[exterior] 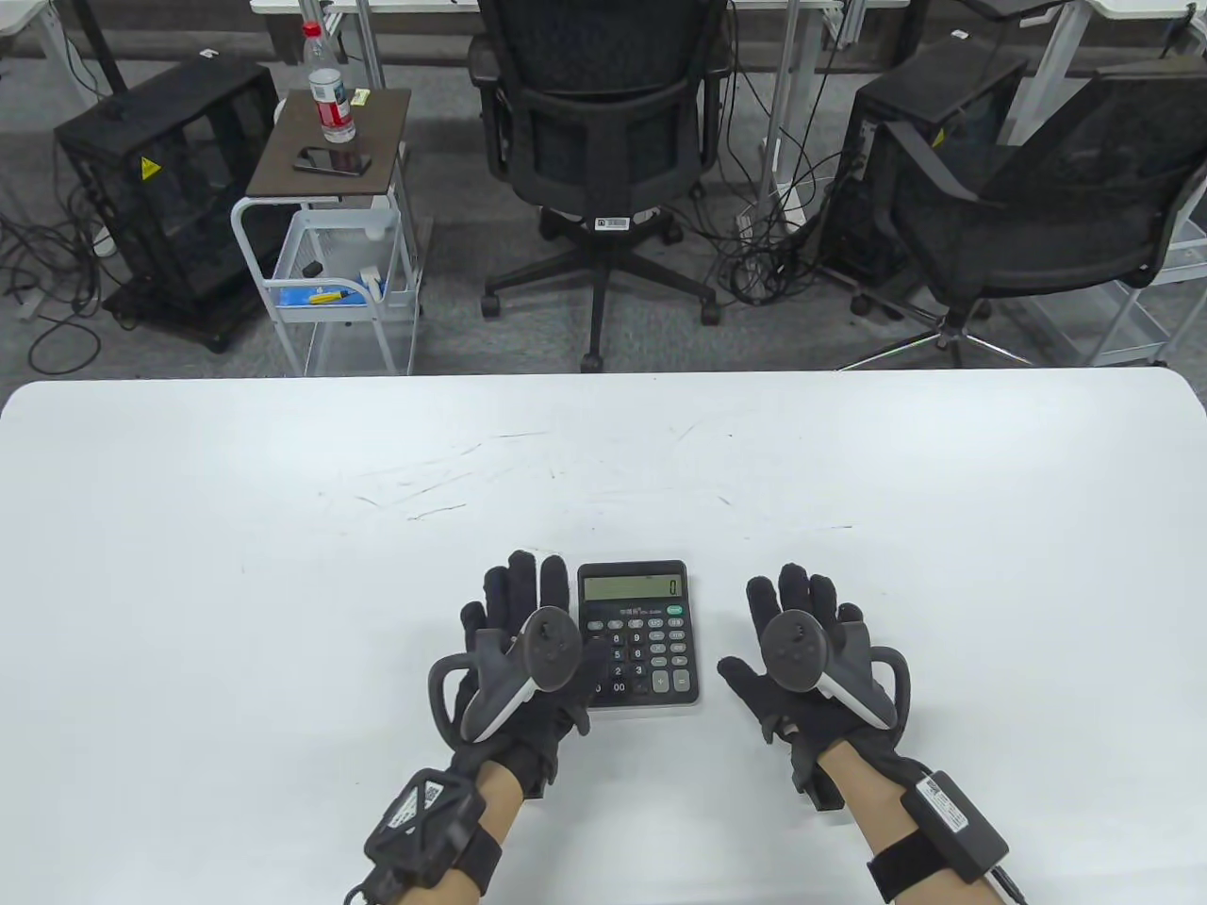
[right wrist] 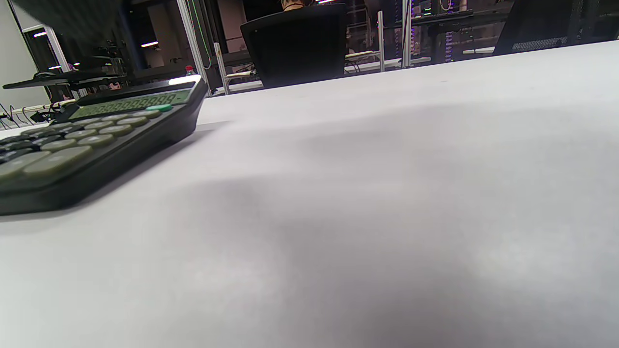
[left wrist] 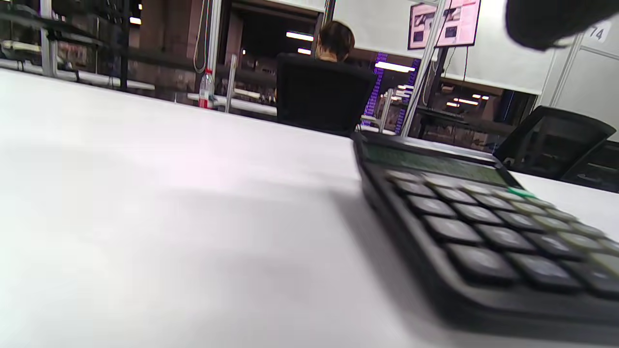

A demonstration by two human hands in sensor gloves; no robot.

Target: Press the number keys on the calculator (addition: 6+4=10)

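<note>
A black calculator (exterior: 643, 633) lies near the front middle of the white table (exterior: 283, 528), its display reading 0. It also shows in the left wrist view (left wrist: 464, 227) and in the right wrist view (right wrist: 92, 130). My left hand (exterior: 523, 617) lies flat and open just left of the calculator, its thumb side and tracker overlapping the left key columns in the table view. My right hand (exterior: 801, 632) lies flat and open on the table a little right of the calculator, apart from it. Neither hand holds anything.
Beyond the table's far edge stand two black office chairs (exterior: 599, 123), a small cart (exterior: 330, 207) with a water bottle and a phone, and a black cabinet (exterior: 160, 189). Cables lie on the floor.
</note>
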